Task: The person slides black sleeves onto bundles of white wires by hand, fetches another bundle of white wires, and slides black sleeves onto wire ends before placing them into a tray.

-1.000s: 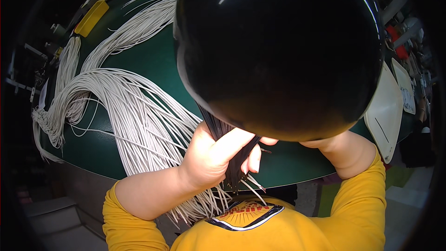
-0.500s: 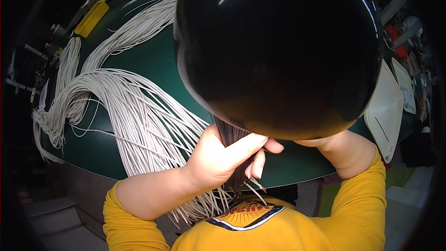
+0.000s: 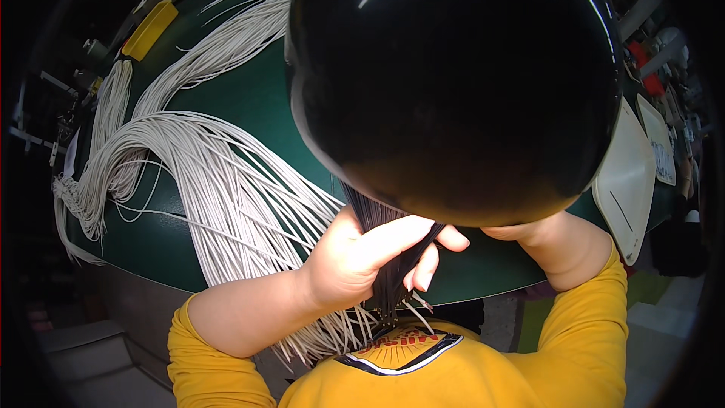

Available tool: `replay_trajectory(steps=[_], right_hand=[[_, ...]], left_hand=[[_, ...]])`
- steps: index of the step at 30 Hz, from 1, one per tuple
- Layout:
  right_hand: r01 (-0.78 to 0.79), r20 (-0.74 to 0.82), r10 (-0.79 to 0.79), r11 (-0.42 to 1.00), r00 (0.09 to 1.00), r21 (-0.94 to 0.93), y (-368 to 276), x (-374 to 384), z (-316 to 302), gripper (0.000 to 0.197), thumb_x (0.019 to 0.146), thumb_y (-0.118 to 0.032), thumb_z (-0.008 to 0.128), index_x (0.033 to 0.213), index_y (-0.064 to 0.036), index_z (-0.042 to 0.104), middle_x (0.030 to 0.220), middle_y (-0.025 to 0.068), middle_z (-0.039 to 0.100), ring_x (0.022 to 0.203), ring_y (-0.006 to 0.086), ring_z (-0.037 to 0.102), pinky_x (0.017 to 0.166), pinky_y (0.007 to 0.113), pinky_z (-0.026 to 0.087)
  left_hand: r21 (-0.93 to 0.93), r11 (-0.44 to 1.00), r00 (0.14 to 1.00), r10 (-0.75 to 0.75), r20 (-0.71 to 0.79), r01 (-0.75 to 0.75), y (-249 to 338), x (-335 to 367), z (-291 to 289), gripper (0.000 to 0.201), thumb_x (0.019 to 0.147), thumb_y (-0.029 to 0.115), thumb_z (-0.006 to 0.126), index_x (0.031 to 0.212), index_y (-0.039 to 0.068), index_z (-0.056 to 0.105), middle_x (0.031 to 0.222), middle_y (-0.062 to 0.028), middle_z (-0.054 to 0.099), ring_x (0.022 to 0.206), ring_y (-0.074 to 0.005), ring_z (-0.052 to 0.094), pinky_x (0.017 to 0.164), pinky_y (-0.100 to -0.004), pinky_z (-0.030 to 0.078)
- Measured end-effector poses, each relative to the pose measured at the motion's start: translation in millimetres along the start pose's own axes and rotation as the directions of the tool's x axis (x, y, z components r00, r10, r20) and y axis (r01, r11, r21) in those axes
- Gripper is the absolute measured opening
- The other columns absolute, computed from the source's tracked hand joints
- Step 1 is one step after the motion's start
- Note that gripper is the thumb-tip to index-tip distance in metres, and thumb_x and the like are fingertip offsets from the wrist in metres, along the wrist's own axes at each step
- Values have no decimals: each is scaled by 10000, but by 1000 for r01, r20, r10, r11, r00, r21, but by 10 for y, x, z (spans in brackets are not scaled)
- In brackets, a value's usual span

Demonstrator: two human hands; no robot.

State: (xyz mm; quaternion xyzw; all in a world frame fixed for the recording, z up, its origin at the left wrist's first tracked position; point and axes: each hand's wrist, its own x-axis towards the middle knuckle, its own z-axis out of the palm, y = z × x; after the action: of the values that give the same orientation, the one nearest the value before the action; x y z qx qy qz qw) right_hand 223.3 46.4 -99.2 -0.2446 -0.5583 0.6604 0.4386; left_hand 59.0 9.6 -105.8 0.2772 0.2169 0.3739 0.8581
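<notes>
Holding step, I reckon: my left hand (image 3: pixel 349 258) wraps black wires (image 3: pixel 390 287); right hand (image 3: pixel 522 232), can't tell. Next move wants it snug.

Near the middle, the left hand (image 3: pixel 347 257) holds black wires (image 3: pixel 389 287). White wires (image 3: pixel 219 204) lie at left. Up top, a big black shape (image 3: pixel 453 91) hides most of the right hand (image 3: pixel 525 232).

Black wire bundle (image 3: pixel 392 276) — thin strands gathered lengthwise, slightly slanted (far end hidden).
</notes>
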Motion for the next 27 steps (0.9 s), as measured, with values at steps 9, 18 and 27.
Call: replay_trajectory(steps=[9, 18, 27], right_hand=[[257, 111, -241, 953, 964, -160, 115, 75, -105, 193, 744, 1, 563, 927, 42, 521, 782, 67, 586, 620, 82, 554, 528, 202, 459], [142, -38, -146, 985, 989, -102, 100, 15, -43, 203, 731, -17, 597, 918, 36, 540, 830, 69, 588, 710, 104, 561, 620, 232, 469], [316, 60, -310, 931, 949, -182, 208, 78, -100, 182, 743, -22, 580, 913, 35, 548, 841, 68, 587, 755, 114, 553, 653, 239, 458]], left_hand=[[92, 996, 1000, 7, -5, -7, 17, 16, -5, 224, 865, 71, 387, 980, -86, 498, 888, -195, 588, 542, -162, 545, 472, -216, 458], [67, 998, 1000, 14, -16, -12, 3, 13, -11, 229, 864, 78, 393, 1022, -66, 477, 885, -201, 586, 544, -179, 562, 454, -216, 458], [3, 1000, 1000, 2, 19, -2, 18, -6, -52, 233, 872, 91, 394, 1021, -66, 480, 916, -194, 581, 574, -176, 562, 486, -220, 458]])
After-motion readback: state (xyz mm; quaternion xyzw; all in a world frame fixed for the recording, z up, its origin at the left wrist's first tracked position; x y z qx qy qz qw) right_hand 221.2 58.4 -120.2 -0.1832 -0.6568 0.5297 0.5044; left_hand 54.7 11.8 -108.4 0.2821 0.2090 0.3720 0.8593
